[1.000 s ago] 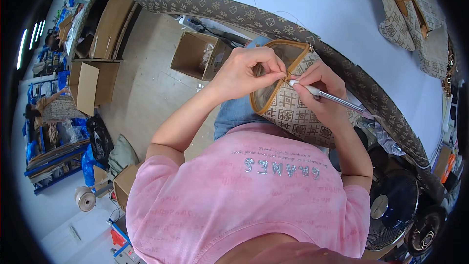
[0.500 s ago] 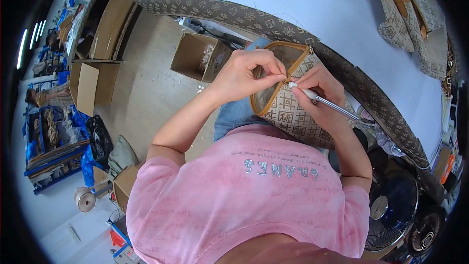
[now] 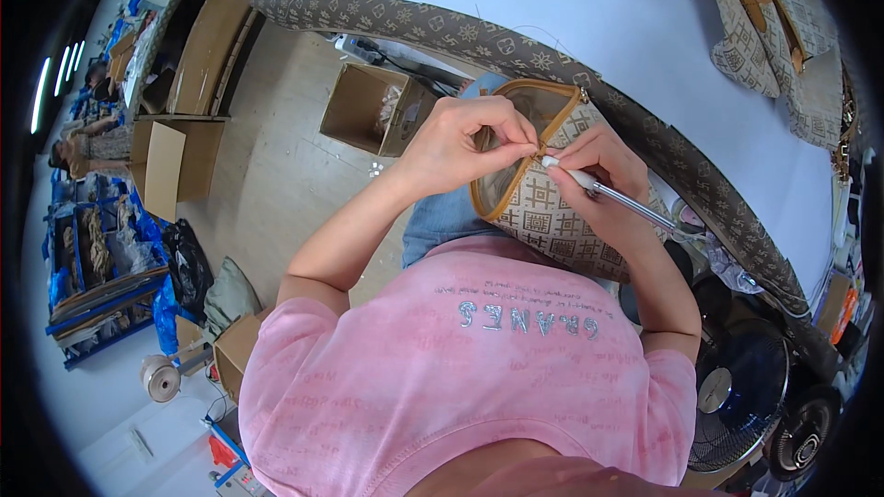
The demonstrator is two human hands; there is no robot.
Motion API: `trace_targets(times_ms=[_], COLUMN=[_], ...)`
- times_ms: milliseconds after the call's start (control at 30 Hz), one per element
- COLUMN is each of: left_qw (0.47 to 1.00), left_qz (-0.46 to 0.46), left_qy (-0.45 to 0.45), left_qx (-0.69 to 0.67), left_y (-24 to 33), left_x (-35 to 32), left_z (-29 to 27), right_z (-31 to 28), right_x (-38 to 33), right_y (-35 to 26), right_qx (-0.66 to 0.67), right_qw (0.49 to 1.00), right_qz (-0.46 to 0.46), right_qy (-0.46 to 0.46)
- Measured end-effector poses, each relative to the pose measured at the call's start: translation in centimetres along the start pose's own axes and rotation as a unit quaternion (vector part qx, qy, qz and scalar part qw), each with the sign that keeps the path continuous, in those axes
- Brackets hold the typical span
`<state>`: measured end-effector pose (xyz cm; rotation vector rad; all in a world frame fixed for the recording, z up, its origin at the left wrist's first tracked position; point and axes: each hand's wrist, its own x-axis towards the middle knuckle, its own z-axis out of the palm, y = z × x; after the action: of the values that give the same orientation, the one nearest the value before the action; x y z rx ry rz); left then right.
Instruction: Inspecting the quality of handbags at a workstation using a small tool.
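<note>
Fingers of left hand [image 3: 465,143] probably hide pouch [image 3: 543,212] zipper.

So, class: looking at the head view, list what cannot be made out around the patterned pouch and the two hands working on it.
- Tip of the silver pen-like tool: hidden between the fingers of the right hand.
- What the left hand pinches at the patterned pouch rim: too small, covered by fingertips.
- Pouch's lower part: hidden behind the pink shirt.
- Bags on the table: cut off by the picture's rim.
</note>
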<state>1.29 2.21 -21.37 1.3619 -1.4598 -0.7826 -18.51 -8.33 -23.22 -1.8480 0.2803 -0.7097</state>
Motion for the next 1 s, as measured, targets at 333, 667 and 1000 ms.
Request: trace_targets(times_ms=[333, 667, 1000], left_qw=[0.954, 0.963, 0.965], left_qz=[-0.116, -0.119, 0.032], left_qy=[0.213, 0.018, 0.253], left_qx=[-0.176, -0.242, -0.061], left_y=[-0.6, 2.3, 0.2], left_x=[0.2, -1.0, -2.6], left_z=[-0.9, 3.6, -2.4], right_z=[-0.8, -1.0, -8.7], right_x=[-0.1, -0.7, -3.1], right_y=[0.9, -2.0, -9.4], right_qx=[0.106, -0.058, 0.053], right_qw=[0.993, 0.989, 0.949], right_qz=[-0.042, -0.128, -0.148], right_qy=[0.026, 0.040, 0.275])
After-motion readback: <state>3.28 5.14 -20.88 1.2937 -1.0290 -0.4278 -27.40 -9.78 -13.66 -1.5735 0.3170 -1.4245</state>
